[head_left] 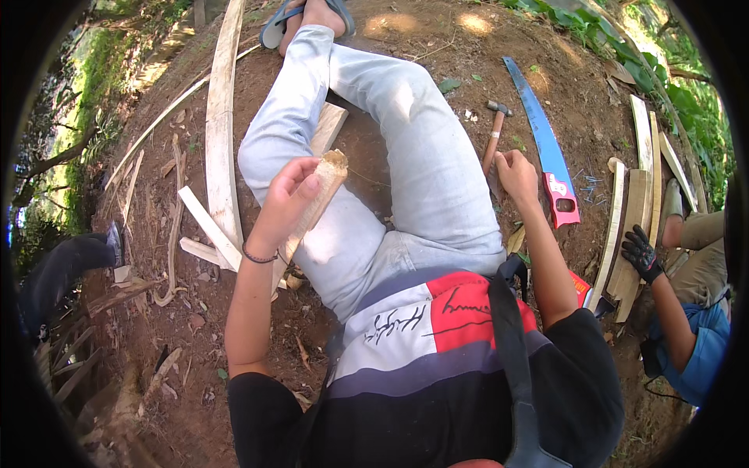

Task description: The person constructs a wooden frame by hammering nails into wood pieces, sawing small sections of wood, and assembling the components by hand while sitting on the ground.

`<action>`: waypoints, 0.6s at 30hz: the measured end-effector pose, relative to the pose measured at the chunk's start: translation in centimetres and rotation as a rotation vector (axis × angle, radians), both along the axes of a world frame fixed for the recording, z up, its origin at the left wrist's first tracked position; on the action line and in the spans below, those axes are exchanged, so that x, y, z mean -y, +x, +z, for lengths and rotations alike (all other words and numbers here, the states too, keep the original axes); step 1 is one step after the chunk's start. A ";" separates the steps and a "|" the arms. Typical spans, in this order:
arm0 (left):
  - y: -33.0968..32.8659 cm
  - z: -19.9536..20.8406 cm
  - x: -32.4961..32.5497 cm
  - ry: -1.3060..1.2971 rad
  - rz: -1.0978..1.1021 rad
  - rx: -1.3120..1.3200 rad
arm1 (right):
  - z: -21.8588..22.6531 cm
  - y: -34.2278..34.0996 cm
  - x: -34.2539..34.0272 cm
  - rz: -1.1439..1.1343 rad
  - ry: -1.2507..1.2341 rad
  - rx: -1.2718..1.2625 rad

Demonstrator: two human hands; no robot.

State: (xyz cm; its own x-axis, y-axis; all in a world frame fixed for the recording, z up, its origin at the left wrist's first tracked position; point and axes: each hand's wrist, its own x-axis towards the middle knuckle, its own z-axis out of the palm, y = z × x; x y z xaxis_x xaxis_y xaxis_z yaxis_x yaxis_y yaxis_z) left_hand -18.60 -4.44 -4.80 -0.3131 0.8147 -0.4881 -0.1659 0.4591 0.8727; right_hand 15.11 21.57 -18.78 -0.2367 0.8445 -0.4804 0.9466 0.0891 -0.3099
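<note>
My left hand point(290, 195) is closed round a short length of pale wood point(322, 196) above my left thigh. Its rough, broken end points up and away from me. My right hand point(518, 178) is low beside my right knee, fingers curled in. Whatever may be in those fingers is hidden. Just left of that hand lies a hammer point(493, 140) with a wooden handle, head pointing away; I cannot tell whether the fingers touch the handle. Farther right on the soil is a handsaw point(538, 125) with a blue blade and a red handle.
Long pale boards point(222, 132) and offcuts point(211, 226) lie to my left. Another board point(328, 129) is between my legs. Loose nails point(591, 189) lie right of the saw. At far right, a person's gloved hand point(643, 254) rests on stacked planks point(630, 234).
</note>
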 end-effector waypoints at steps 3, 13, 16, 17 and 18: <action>1.9 -1.0 1.6 0.251 0.298 -0.429 | -0.1 -2.9 0.6 0.030 -0.037 0.219; 6.5 -2.9 14.9 -0.198 0.235 -0.916 | -5.9 0.5 -2.6 -0.437 -0.560 -0.380; 5.0 -4.2 18.4 -0.472 0.157 -0.771 | -4.5 0.6 -2.1 -0.648 -0.701 -0.640; 4.1 -2.5 17.2 -0.558 0.063 -0.863 | -3.9 0.7 -1.9 -0.660 -0.745 -0.707; 2.9 -0.5 16.0 -0.639 -0.031 -0.955 | -3.5 1.0 -1.9 -0.675 -0.780 -0.780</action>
